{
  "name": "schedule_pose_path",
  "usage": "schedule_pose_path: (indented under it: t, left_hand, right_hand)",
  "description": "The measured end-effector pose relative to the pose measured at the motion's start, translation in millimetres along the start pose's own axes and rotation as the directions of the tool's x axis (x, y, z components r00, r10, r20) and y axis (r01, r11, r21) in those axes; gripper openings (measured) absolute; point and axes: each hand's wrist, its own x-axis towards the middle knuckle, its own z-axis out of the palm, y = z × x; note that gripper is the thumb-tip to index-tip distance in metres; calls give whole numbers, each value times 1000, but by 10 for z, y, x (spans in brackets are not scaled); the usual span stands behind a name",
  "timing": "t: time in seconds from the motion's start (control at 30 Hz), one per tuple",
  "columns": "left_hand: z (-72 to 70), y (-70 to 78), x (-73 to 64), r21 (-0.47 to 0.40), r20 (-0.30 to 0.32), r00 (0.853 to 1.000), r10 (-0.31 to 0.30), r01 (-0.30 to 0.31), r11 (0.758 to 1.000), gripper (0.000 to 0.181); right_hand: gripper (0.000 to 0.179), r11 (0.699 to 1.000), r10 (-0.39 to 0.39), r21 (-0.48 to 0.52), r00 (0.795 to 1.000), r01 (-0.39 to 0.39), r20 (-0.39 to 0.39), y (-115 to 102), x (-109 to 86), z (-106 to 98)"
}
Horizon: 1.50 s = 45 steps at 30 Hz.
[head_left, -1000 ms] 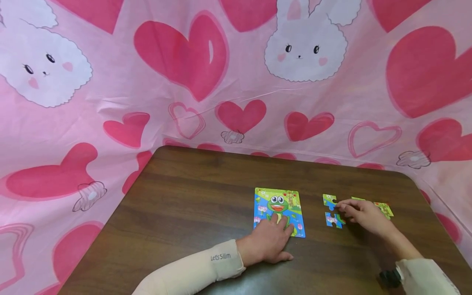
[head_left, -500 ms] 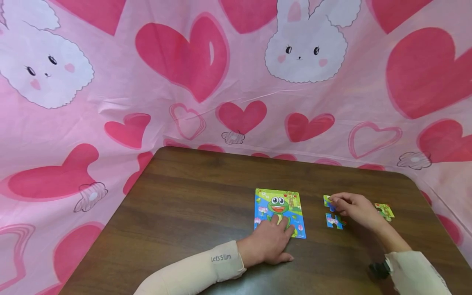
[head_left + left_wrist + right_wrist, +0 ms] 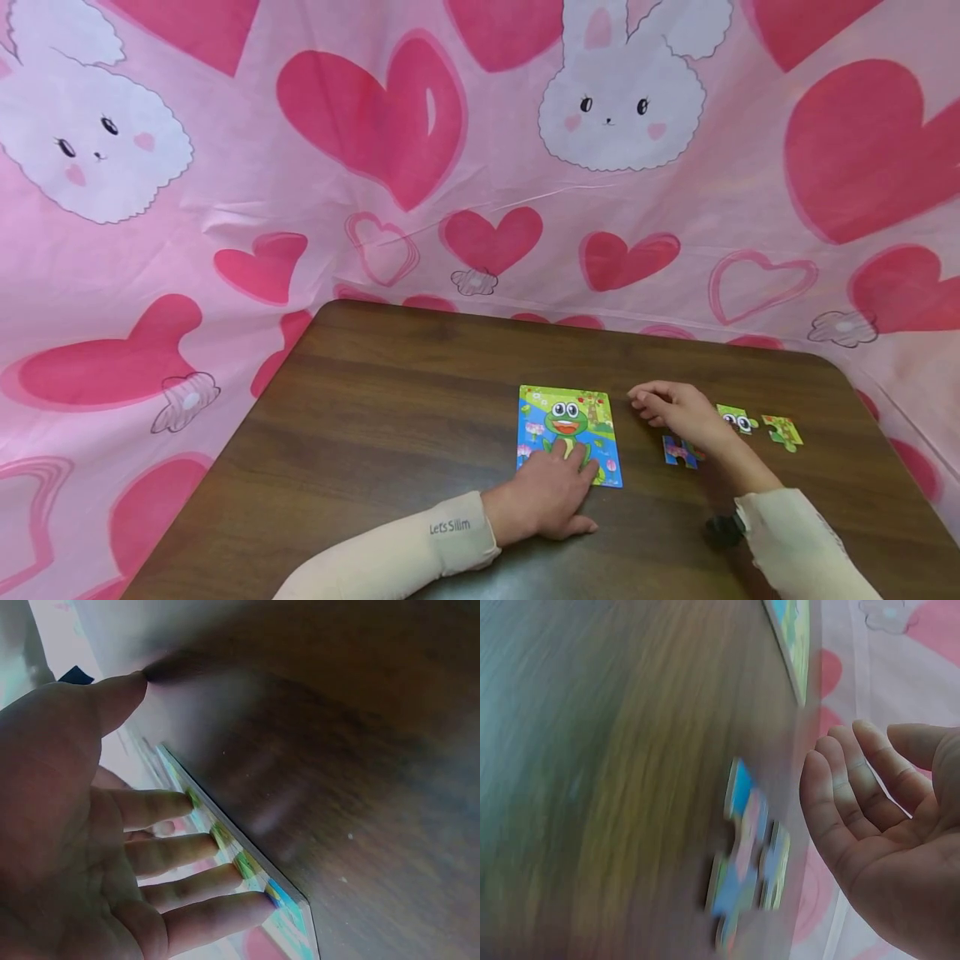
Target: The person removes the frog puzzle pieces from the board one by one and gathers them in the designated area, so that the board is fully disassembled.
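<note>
A frog picture board (image 3: 567, 421) lies flat on the table. My left hand (image 3: 551, 493) rests on its lower part, and the left wrist view shows the straight fingers (image 3: 184, 851) touching the board's edge. My right hand (image 3: 686, 417) hovers just right of the board, fingers loosely bent. The right wrist view shows nothing between its fingers. Beneath that hand lies a blue and pink puzzle piece (image 3: 678, 452); the right wrist view shows another green-edged puzzle piece (image 3: 777, 866) behind it, covered by the hand in the head view.
Farther right lie a puzzle piece with frog eyes (image 3: 733, 419) and a green puzzle piece (image 3: 783, 430). The brown wooden table (image 3: 390, 400) ends at a pink sheet (image 3: 510, 183) with hearts and rabbits, which hangs behind and to the left.
My right hand has moved left across the puzzle pieces towards the frog board, uncovering the frog-eyes piece. My left hand stays on the board.
</note>
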Motion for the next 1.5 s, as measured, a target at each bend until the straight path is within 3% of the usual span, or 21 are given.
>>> schedule_pose_path:
  t: [0.43,0.67,0.97,1.23,1.5]
  left_hand:
    - [3,-30,7,-71,16,1000,15,-14,997,77]
    - [1,-28,-2,-57,2,1000,12,-11,998,77]
    - [8,-16,-1,-46,8,1000,22,-21,999,77]
    - [20,-18,5,-55,7,1000,27,-27,998,77]
    - [22,-8,14,-39,-16,1000,14,-15,999,75]
  right_hand:
    - [34,998,-47,48,998,45,39,-282,205,315]
    - [33,993,-78,89,994,72,75,-332,271,464]
    - [34,989,-48,144,991,30,122,-437,343,645]
    - [31,991,-105,105,980,88,167,-513,398,757]
    - [28,996,-87,1,989,88,121,-561,410,777]
